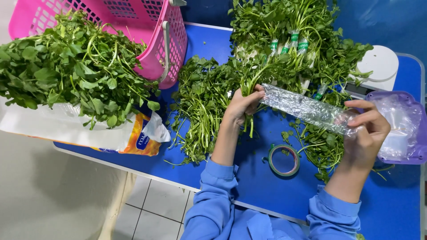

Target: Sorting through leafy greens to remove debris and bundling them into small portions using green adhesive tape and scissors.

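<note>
Just above the tape roll (284, 160), the left hand (240, 106) is closed round a bunch (249, 80) of stems — gathered tight for wrapping — while the right hand (367, 129) pinches a clear wrap (307, 109) stretched taut between them; loose greens (198, 106) lie left of the roll.

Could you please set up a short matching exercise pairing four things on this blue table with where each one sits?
Things:
1. tape roll
2. pink basket
3. clear plastic strip
4. purple tray

Places:
A. stretched between the left hand and right hand
B. far left, tipped beside loose greens
C. flat on the table between the forearms
D. right edge, beyond the right hand

Pairs: 1-C, 2-B, 3-A, 4-D
</note>
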